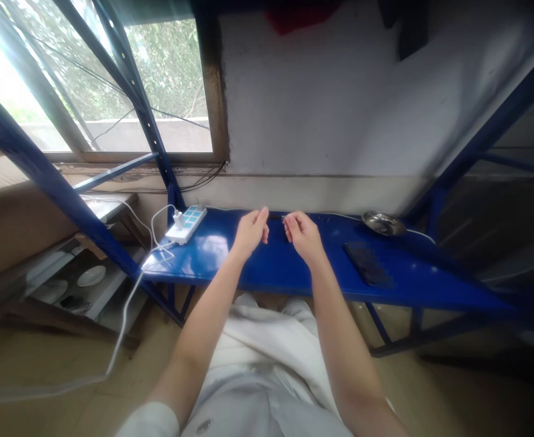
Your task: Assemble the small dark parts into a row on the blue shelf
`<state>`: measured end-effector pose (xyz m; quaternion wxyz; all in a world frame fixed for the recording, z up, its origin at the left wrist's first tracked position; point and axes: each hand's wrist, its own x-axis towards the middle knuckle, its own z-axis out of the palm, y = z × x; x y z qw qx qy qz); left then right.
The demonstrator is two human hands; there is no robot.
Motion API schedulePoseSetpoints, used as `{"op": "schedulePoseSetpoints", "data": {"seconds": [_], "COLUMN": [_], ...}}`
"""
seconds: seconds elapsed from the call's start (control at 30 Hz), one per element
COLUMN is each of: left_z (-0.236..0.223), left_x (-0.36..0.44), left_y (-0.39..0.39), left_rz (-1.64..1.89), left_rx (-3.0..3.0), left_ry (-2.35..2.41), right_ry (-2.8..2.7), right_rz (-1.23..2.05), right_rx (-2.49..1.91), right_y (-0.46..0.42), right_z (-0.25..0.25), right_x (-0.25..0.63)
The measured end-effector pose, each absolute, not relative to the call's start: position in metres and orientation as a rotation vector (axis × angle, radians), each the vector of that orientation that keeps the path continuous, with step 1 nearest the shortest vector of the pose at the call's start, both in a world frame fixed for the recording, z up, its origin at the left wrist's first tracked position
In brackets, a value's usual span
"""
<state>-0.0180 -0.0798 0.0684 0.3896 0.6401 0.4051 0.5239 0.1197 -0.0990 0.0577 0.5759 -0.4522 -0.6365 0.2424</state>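
In the head view, both forearms are reaching forward over a blue worktop (276,267), and the two hands are facing each other just above it, near its far edge, with a narrow gap between them. The right hand (304,233) is curling inward, its thumb and fingers closing together on a tiny piece (284,218) that is showing at their tips, too small to identify. The left hand (249,232) is bending its fingers toward the right one; whether they are gripping anything, I cannot tell. Small dark bits (325,219) are lying on the worktop to the right of the right hand, near the wall. Farther right, a shiny metal bowl (383,223) is sitting by the far edge, and a dark phone (362,263) is lying flat nearer the person. On the left end, a white power strip (186,225) is resting at a slant, with a white plug (178,219) standing in it and a white cable (124,315) trailing over the edge toward the floor. Blue metal posts (140,103) are rising in front of the window (171,79), and a white dish (92,276) is resting on a lower shelf at left.
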Motion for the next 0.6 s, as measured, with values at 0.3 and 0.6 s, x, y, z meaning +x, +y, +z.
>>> {"op": "schedulePoseSetpoints", "data": {"seconds": [0.3,0.6], "left_z": [0.071,0.06], "left_x": [-0.021,-0.031], "left_y": [-0.078,-0.065], "left_rz": [1.367,1.577], "left_rx": [1.634,1.54], "left_ry": [1.047,1.107], "right_ry": [-1.455,-1.478], "right_rz": [0.674,0.539], "right_rx": [-0.98,-1.187], "right_y": [-0.093,-0.086], "right_z": [0.058,0.057], "right_x": [0.125,0.136]}}
